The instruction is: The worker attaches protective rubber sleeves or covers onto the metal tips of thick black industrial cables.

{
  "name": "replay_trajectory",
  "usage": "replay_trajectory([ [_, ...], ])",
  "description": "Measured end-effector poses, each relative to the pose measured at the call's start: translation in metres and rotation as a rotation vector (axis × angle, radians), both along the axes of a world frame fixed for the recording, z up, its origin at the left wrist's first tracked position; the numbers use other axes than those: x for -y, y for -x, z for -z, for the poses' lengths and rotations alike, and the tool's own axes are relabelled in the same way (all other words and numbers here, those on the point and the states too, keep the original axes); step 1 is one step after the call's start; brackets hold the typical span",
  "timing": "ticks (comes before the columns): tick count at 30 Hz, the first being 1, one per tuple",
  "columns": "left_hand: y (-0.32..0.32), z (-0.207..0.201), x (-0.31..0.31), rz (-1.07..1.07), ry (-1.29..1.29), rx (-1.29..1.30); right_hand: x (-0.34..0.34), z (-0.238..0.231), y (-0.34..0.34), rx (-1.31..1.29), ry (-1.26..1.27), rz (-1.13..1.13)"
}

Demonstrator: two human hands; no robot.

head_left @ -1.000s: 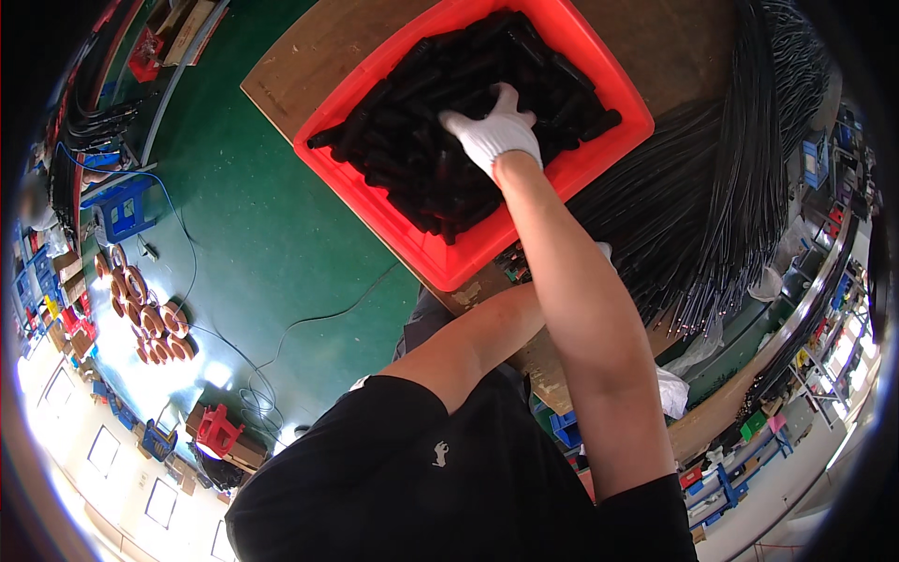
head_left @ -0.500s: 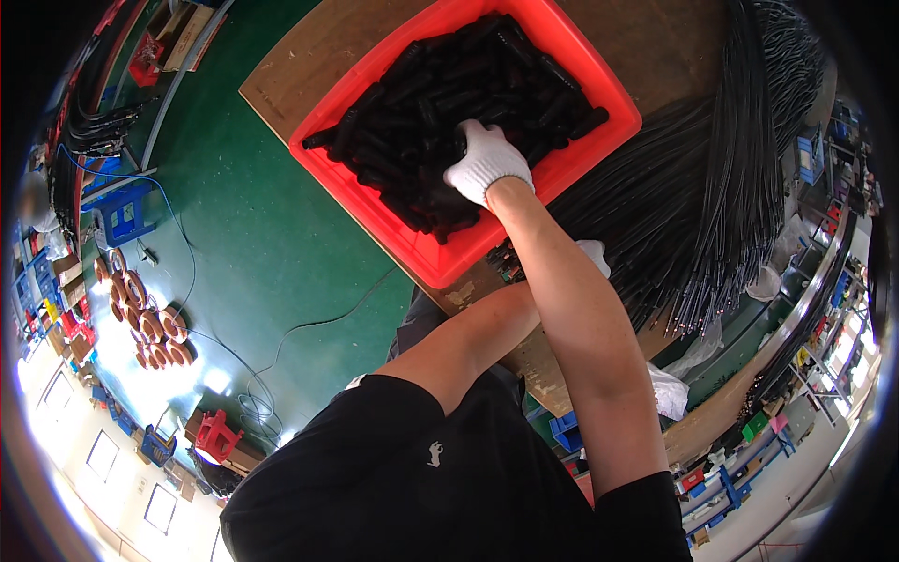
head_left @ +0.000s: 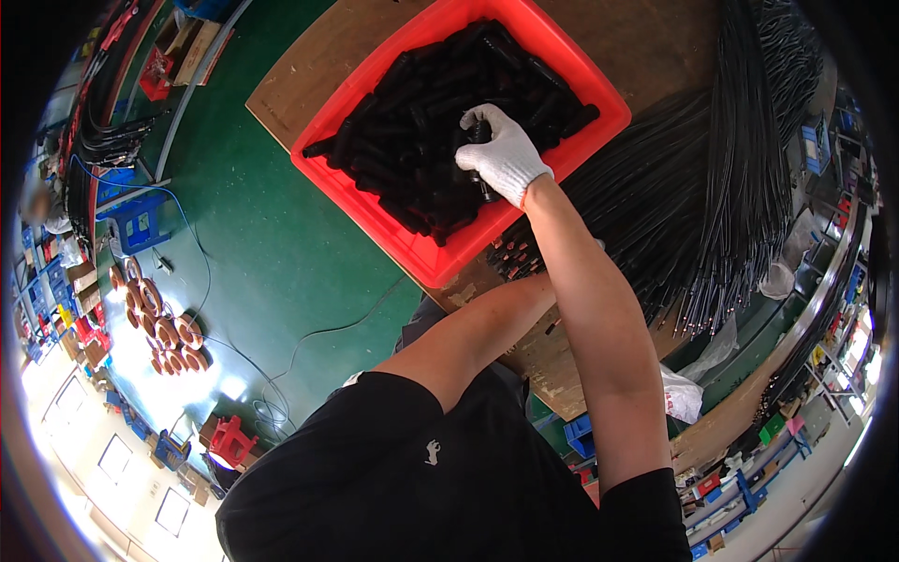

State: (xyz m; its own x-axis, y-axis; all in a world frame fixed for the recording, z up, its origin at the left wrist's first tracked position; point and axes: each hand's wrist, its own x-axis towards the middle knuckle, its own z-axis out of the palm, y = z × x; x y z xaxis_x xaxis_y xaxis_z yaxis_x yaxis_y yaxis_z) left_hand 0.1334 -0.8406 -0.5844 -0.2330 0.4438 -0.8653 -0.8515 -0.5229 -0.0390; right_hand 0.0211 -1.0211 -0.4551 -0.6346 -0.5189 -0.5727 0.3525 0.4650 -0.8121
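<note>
My right hand [head_left: 506,161], in a white knit glove, is closed around a black cylindrical sleeve [head_left: 480,132] with ridges. It is over the near right part of a red plastic bin [head_left: 613,108], heaped with similar black sleeves [head_left: 421,103]. My left arm crosses beneath the right forearm. Only a sliver of my gloved left hand [head_left: 600,244] shows past that forearm, beside the black cables [head_left: 655,187], so its fingers are hidden. Stripped ends show at the near tips of the cable bundle.
The bin rests on a brown wooden table [head_left: 290,84]. On the green floor [head_left: 253,215] to the left are copper-coloured coils [head_left: 169,332], a loose cord and a red stool [head_left: 229,440]. A blue crate [head_left: 581,436] and a white plastic bag [head_left: 682,398] are at the right.
My right hand has lifted slightly from the heap and moved right, and a black sleeve now shows in its grip. My left hand is more hidden behind the right forearm.
</note>
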Motion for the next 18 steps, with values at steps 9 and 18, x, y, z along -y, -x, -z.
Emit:
replay_trajectory([
  [9, 0.001, 0.008, 0.002, 0.14, 0.297, -0.293, -0.057, -0.046, 0.001, 0.477, 0.732, 0.326],
  [18, 0.028, -0.052, 0.019, 1.076, 0.856, -1.01, -0.292, -0.099, -0.116, 0.2, 0.679, 0.771],
])
